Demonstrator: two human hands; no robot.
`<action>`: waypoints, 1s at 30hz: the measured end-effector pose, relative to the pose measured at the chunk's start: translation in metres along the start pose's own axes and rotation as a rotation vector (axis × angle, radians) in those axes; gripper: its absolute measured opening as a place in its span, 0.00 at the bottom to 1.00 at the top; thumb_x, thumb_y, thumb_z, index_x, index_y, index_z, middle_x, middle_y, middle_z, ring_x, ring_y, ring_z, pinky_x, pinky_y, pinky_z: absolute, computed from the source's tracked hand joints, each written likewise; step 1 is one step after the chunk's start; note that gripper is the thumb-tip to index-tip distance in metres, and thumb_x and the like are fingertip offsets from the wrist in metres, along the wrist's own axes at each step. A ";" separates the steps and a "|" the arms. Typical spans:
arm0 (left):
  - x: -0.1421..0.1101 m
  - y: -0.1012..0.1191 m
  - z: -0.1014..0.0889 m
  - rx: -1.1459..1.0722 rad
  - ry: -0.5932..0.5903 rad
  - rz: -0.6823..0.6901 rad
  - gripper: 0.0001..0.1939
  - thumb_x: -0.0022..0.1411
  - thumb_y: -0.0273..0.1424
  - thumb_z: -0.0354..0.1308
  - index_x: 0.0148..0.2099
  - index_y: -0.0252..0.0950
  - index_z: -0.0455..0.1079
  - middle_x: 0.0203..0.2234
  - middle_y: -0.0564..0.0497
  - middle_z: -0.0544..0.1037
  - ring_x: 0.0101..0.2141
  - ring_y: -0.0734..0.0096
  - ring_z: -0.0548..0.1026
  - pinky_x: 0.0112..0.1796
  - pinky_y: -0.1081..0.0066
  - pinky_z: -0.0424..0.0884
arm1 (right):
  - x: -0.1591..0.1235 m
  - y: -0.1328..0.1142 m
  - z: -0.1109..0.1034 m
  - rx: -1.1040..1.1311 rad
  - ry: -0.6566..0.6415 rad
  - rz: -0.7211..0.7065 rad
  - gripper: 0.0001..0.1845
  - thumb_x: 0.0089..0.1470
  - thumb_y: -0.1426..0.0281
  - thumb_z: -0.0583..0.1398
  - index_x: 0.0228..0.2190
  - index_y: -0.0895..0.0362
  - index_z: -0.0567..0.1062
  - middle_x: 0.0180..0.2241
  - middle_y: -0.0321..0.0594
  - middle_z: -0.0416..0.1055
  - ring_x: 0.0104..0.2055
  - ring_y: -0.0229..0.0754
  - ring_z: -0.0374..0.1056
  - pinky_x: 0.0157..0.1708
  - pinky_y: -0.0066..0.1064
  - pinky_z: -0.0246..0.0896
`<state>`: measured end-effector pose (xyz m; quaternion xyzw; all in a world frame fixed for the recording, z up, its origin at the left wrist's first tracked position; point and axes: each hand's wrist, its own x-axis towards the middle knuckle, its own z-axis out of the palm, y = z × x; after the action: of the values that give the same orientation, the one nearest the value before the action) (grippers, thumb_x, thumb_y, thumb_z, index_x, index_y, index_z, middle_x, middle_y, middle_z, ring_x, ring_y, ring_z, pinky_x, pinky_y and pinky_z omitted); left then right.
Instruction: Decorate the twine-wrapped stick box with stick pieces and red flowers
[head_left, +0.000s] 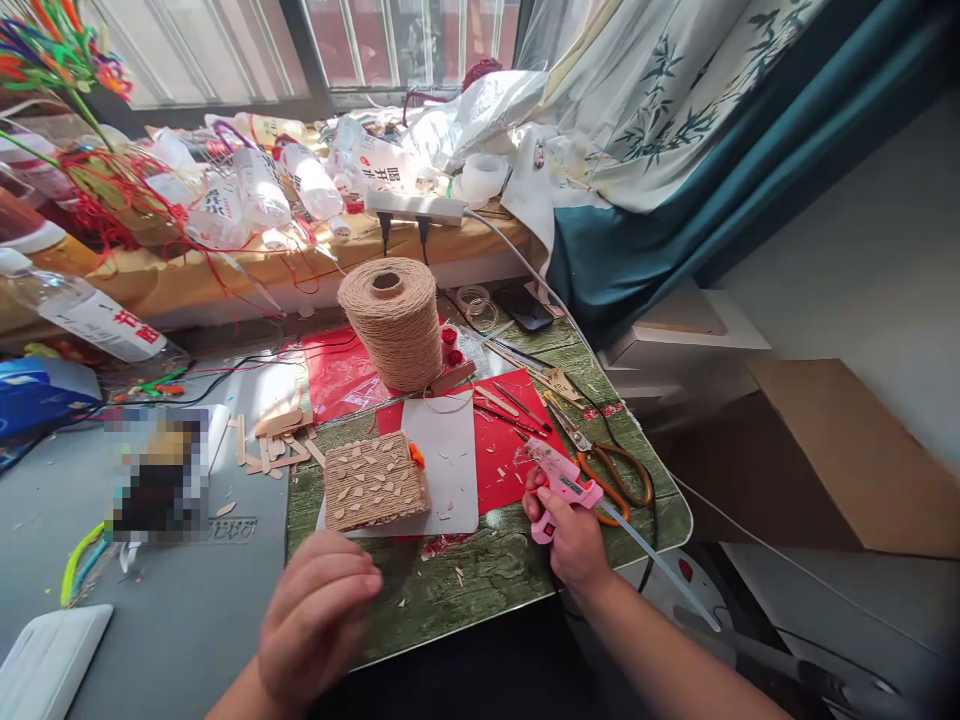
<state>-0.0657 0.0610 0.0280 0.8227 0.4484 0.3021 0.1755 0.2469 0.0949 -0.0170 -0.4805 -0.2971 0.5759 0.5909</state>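
My right hand [571, 535] is wrapped round the handle of a pink hot glue gun [566, 478], whose nozzle points up and left; a long translucent glue stick [660, 560] sticks out of its back. At the table's front edge my left hand [322, 610] is closed, fingers curled together with the back of the hand toward me. Whatever it may hold is hidden. Just beyond it, a twine-wrapped box [375, 482] dotted with small wood chips, an orange piece at its corner, lies on a white sheet [450, 440].
Behind the box stands a large twine spool [394, 325]. Orange-handled scissors [611, 465] lie beside the glue gun. Wooden sticks [277, 440] are scattered to the left. A power strip [416, 207] and several plastic bottles [259, 190] fill the sill. A phone [523, 308] lies at the back.
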 end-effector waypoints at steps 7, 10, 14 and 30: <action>0.089 0.074 0.073 0.255 -0.476 0.161 0.14 0.68 0.22 0.54 0.54 0.37 0.72 0.40 0.43 0.79 0.39 0.56 0.76 0.39 0.59 0.75 | -0.005 -0.004 -0.001 -0.008 0.067 -0.052 0.09 0.59 0.61 0.62 0.37 0.53 0.72 0.25 0.32 0.65 0.25 0.38 0.60 0.26 0.31 0.56; 0.113 0.073 0.090 0.385 -0.485 0.059 0.16 0.66 0.21 0.54 0.55 0.34 0.72 0.46 0.40 0.77 0.44 0.54 0.75 0.42 0.59 0.76 | -0.005 -0.003 -0.001 -0.047 0.084 -0.055 0.11 0.59 0.59 0.62 0.37 0.53 0.72 0.24 0.32 0.66 0.25 0.39 0.60 0.26 0.31 0.56; 0.127 0.067 0.102 0.481 -0.470 -0.023 0.20 0.66 0.20 0.54 0.60 0.32 0.69 0.50 0.37 0.75 0.48 0.53 0.74 0.45 0.59 0.74 | -0.005 -0.003 -0.002 -0.054 0.090 -0.063 0.13 0.58 0.57 0.62 0.38 0.54 0.72 0.27 0.35 0.69 0.26 0.39 0.62 0.27 0.32 0.58; 0.112 0.073 0.094 0.297 -0.422 0.029 0.04 0.67 0.24 0.54 0.41 0.36 0.69 0.37 0.44 0.76 0.40 0.56 0.73 0.41 0.60 0.72 | -0.007 0.000 -0.005 -0.068 0.049 -0.023 0.12 0.58 0.58 0.63 0.37 0.54 0.74 0.23 0.31 0.64 0.24 0.38 0.60 0.24 0.31 0.55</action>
<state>0.0882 0.1151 0.0360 0.8906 0.4296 0.0570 0.1383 0.2506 0.0872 -0.0176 -0.5108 -0.3075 0.5468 0.5878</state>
